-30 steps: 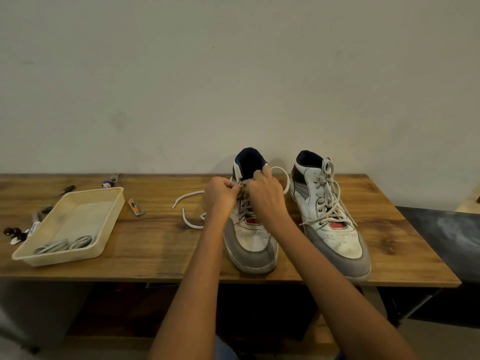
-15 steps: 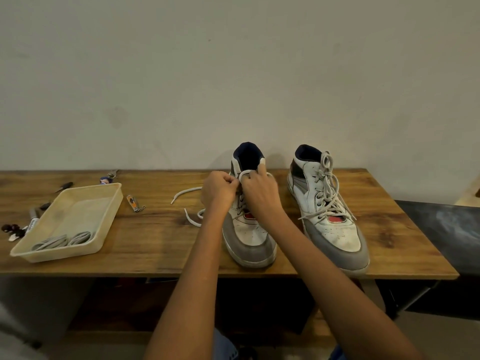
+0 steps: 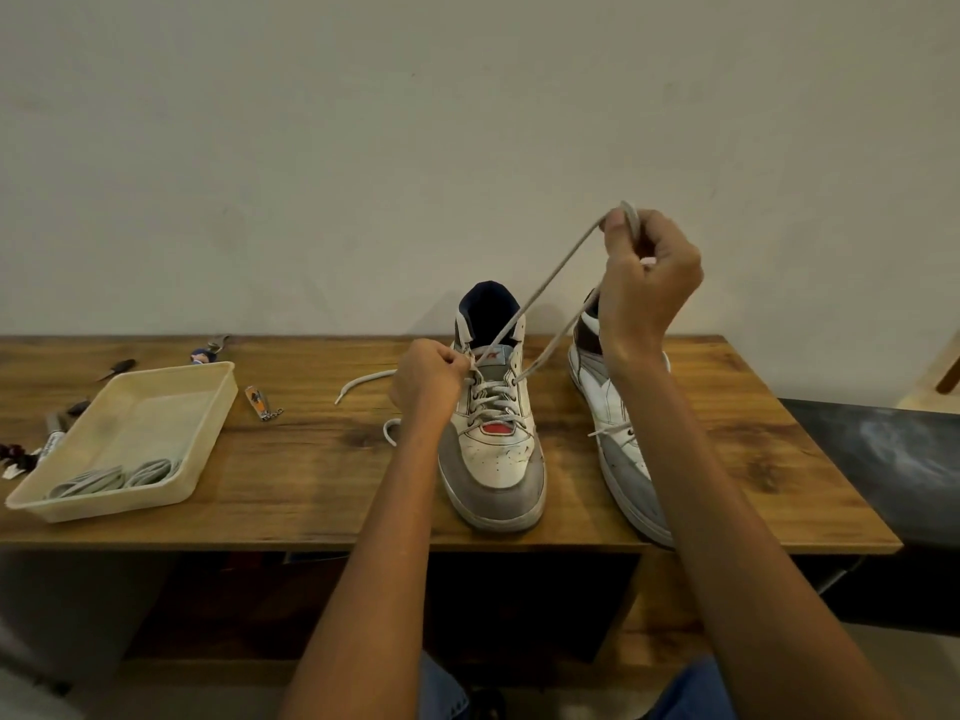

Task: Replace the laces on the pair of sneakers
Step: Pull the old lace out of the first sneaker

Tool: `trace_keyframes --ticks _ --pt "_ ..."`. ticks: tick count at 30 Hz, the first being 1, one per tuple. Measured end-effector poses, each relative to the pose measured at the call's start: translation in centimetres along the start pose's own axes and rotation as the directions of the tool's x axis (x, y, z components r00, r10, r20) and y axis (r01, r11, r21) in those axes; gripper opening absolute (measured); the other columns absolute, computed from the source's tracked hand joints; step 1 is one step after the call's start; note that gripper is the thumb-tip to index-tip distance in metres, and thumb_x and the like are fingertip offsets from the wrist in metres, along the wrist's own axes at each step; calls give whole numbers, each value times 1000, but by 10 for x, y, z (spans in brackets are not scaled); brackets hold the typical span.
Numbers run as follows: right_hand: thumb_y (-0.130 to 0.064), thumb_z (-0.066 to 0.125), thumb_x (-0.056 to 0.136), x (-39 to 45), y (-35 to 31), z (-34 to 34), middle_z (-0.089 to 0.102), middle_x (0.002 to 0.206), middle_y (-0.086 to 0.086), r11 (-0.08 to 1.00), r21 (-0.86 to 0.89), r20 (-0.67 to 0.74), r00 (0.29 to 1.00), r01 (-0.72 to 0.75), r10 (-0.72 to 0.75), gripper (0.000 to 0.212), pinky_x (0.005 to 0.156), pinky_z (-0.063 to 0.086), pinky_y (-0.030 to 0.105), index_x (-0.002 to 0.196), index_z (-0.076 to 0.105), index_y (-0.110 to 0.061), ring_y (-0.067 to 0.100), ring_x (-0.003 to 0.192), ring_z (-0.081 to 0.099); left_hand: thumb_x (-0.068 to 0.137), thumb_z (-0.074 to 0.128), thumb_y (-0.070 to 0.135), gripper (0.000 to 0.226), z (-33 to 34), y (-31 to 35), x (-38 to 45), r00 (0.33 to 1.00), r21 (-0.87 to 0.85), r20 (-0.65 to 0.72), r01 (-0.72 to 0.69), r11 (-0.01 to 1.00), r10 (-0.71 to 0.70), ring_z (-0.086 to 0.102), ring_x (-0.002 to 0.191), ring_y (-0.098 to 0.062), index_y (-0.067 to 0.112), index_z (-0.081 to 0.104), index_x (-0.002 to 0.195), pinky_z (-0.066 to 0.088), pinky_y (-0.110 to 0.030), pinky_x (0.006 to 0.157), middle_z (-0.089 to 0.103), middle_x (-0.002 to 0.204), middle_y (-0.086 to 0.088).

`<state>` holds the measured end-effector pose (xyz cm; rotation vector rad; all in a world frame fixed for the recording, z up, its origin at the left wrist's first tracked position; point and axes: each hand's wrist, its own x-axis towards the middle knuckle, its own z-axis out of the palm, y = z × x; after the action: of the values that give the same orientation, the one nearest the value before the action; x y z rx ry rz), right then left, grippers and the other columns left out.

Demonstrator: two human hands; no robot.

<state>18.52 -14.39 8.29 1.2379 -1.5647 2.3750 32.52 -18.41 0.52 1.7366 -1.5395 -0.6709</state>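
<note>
Looks like the unlacing stage on the left sneaker (image 3: 493, 439), the one sitting toe-toward-the-person near the front edge of the wooden table (image 3: 322, 459). The right hand (image 3: 649, 283) is up high, fingers curled and pinching a loop of the old grey lace (image 3: 550, 283), which runs taut in two strands down to the upper eyelets. The left hand (image 3: 428, 379) is down at the eyelets on the shoe's left side, fingertips pinching the lace there and steadying the upper, while the lace's loose end (image 3: 363, 381) trails on the table just beside it. The lower rows are still criss-crossed, so I'd say this shoe is only partly undone. The right sneaker (image 3: 618, 444), partly hidden behind the forearm, still looks fully laced. Next move is probably working the lace free of the remaining rows one crossing at a time, keeping the shoe from sliding. The replacement laces (image 3: 114, 478) seem to be the coiled ones in the cream plastic tray (image 3: 156, 407) well off to the left, untouched.
</note>
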Motion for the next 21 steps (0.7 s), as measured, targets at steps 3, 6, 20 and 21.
trace_keyframes --ticks 3,6,20,21 --pt "-23 54 94 -8 13 1 56 70 1 891 -454 270 958 34 100 24 58 31 22 82 64 -4 12 66 48 87 60 21 17 0 -1 0 1000 -29 3 -4 1000 4 66 72 -27 17 69 73 39 -26 56 71 80 -10" --pt "-16 51 94 -22 19 0 55 109 9 563 -776 448 877 286 171 18 70 35 26 107 57 -5 22 102 46 88 60 23 18 0 0 0 1000 -24 7 -8 1000 9 66 73 -25 21 65 71 41 -28 59 70 79 -7" --pt "-16 48 97 -63 61 29 60 109 9 623 -526 818 544 578 186 21 76 43 27 109 63 -9 21 110 47 88 61 22 27 0 0 1 1000 -45 9 -5 999 5 66 72 -25 25 59 61 51 -34 65 65 72 1" --pt "-17 49 97 -62 62 28 63 103 7 695 -523 785 596 493 168 21 71 44 24 103 68 -10 18 99 51 88 61 22 26 0 0 1 1000 -41 -3 3 999 -3 66 73 -25 25 60 63 50 -33 64 66 73 0"
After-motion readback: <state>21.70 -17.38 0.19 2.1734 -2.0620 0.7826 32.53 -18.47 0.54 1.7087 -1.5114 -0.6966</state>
